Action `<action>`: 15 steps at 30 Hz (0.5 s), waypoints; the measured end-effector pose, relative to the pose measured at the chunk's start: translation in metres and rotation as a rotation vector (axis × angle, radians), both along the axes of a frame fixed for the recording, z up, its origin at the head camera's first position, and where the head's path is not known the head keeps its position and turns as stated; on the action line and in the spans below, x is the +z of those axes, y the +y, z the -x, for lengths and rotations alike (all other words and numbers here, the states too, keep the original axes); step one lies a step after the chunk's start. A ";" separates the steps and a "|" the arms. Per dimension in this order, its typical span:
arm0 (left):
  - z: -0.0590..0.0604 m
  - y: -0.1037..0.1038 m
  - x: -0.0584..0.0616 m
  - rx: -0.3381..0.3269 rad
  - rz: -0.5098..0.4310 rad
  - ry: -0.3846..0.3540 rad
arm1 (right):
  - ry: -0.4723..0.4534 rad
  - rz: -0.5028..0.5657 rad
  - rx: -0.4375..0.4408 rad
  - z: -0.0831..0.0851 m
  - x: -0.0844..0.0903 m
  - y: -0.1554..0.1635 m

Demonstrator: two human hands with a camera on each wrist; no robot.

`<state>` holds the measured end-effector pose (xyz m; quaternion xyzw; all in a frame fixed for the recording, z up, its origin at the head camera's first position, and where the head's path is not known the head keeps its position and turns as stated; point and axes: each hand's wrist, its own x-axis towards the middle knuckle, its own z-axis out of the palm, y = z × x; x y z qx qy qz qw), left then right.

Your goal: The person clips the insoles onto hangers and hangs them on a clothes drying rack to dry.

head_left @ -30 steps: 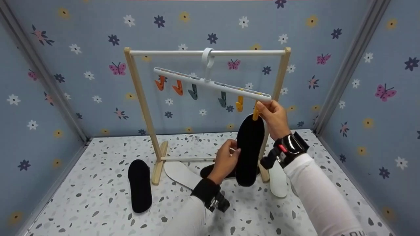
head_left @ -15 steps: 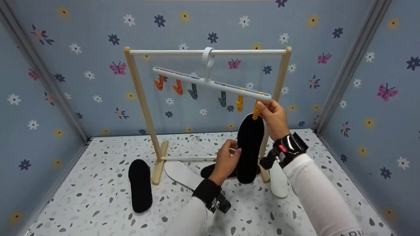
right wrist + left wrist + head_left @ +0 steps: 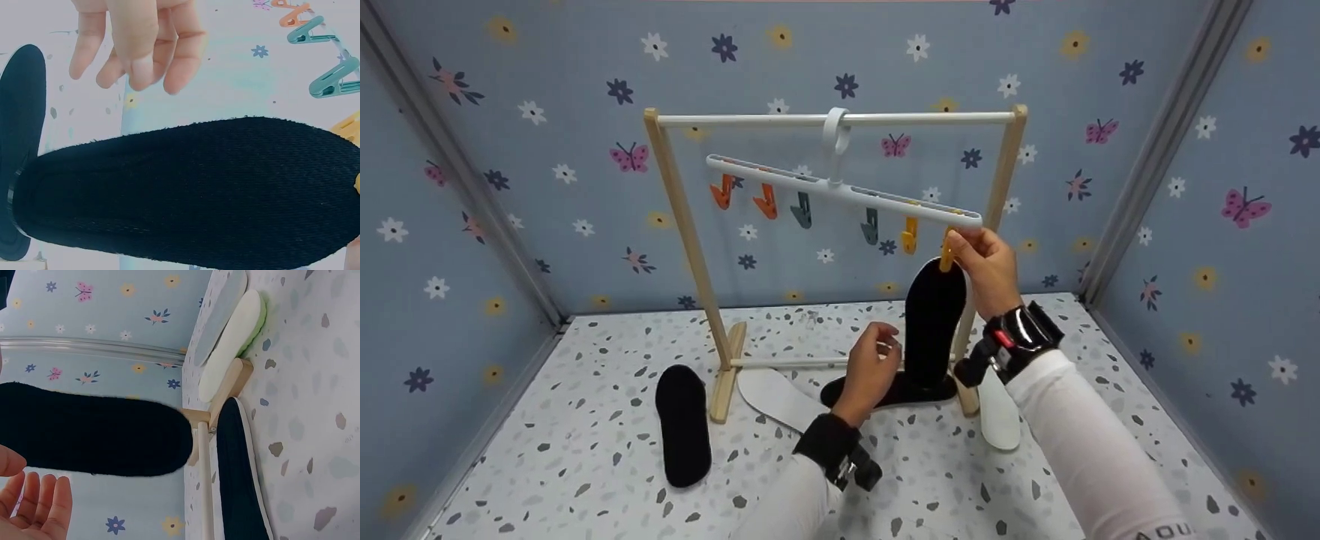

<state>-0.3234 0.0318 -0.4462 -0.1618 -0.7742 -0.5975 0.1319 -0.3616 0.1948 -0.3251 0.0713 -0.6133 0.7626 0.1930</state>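
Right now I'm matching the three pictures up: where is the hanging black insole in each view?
Head: the hanging black insole is right of centre, under the yellow clip the right hand pinches.
Left wrist: a dark band across the left half.
Right wrist: fills the lower half.
Shared landmark: the black insole on the floor.

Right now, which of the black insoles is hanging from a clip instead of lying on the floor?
The black insole clipped at its top by the yellow clip at the hanger's right end, beside the right hand; the other two lie flat.
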 end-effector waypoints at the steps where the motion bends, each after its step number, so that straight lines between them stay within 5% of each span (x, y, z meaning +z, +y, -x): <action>1: 0.000 -0.002 -0.001 -0.003 0.001 -0.003 | 0.000 0.003 -0.008 0.000 0.000 -0.001; 10: -0.001 -0.025 -0.010 -0.069 0.001 -0.030 | -0.011 0.013 -0.052 0.006 -0.005 -0.001; 15: 0.000 -0.039 -0.014 -0.022 0.024 -0.050 | -0.011 -0.015 -0.060 0.009 -0.006 -0.004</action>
